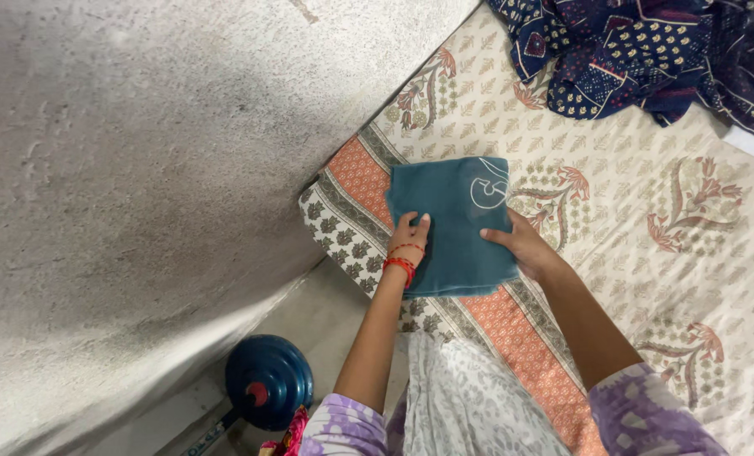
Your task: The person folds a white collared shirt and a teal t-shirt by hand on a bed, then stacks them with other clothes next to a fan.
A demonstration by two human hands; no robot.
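Since the folded teal cloth (453, 224) on the bed (647, 253) looks soft and light (likely limp if lifted), both hands, left hand (408, 241) and right hand (525, 245), press it with fingers flat and together, best gripped along its side edges.

Both hands (406, 241) (520, 245) press a folded teal cloth (453, 224) on the bed (647, 253).
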